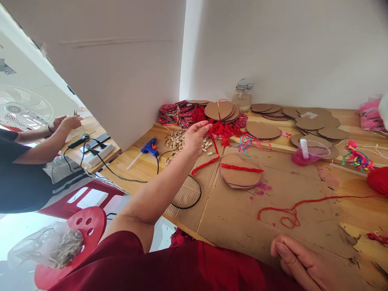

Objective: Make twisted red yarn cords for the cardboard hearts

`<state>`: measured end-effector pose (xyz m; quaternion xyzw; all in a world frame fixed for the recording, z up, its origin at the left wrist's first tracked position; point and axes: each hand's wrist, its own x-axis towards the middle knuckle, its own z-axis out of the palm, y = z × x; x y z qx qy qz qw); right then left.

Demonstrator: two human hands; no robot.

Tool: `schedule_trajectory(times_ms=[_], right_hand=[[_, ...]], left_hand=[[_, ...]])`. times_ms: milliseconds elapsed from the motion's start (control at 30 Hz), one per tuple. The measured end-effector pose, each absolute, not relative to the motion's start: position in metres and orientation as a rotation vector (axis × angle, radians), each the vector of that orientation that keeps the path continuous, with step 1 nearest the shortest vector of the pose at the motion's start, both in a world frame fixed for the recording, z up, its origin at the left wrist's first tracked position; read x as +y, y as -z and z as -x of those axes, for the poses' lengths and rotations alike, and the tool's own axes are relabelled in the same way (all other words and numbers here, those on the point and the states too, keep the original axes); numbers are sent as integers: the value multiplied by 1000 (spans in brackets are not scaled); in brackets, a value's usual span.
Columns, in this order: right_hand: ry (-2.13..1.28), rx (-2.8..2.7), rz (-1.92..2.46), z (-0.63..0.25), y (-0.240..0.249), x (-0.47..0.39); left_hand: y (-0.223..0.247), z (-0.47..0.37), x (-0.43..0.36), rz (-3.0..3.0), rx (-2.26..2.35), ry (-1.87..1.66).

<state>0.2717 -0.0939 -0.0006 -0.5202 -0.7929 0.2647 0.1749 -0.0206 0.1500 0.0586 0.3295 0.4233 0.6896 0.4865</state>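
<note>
My left hand point(195, 137) reaches across the table, thumb and fingertips pinched together beside a heap of red yarn tassels point(224, 131). Whether a strand is between the fingertips is too small to tell. Just below them lies a braided red yarn piece point(207, 163). A round cardboard disc point(241, 178) with purple-stained edges lies in front, with a red yarn bundle point(242, 167) across it. Near the table's front edge, my right hand point(298, 258) is closed, fingers curled under; anything inside is hidden. A loose red yarn strand point(292, 210) runs from a red yarn ball point(378, 180).
A blue glue gun point(150, 148) with its black cord, and peanut shells point(176, 141), lie left. Behind are stacked cardboard discs point(318, 121) and a glass jar point(242, 97). A cup of pink liquid point(311, 153) stands right. Another person's hands point(71, 121) work far left.
</note>
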Motion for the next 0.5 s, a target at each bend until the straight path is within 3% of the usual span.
schedule_trajectory(times_ms=[333, 500], right_hand=[[-946, -2194, 1426, -266, 2, -96], [-731, -2150, 1448, -263, -8, -102]], left_hand=[[-11, 64, 165, -834, 1330, -1696], [-11, 88, 153, -1072, 1414, -1575]])
